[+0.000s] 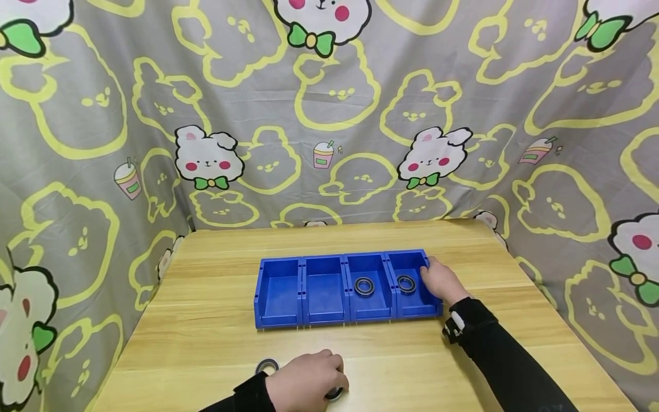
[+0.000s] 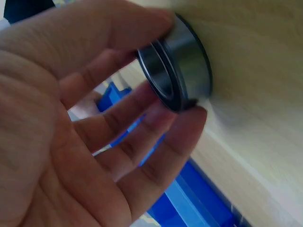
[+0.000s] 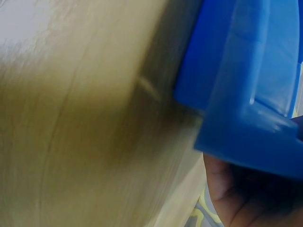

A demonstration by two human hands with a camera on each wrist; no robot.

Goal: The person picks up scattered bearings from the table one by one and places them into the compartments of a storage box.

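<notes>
My left hand (image 1: 308, 380) pinches a ball bearing (image 2: 191, 64) between thumb and fingertips, low over the table's near side. In the left wrist view the bearing is tilted, its shiny outer ring close to the wood. My right hand (image 1: 444, 281) grips the right side wall of the rightmost blue bin (image 1: 419, 311), thumb over the rim; in the right wrist view the bin's wall (image 3: 232, 109) hides most of the fingers. That bin contains one bearing (image 1: 406, 292), and the bin to its left contains another bearing (image 1: 364, 294).
A loose bearing (image 1: 268, 361) lies on the wooden table (image 1: 216, 297) beside my left wrist, partly hidden by it. Two bins at the left of the joined row, such as the leftmost bin (image 1: 278, 321), show bare floors. A patterned curtain (image 1: 350, 189) surrounds the table's back and sides.
</notes>
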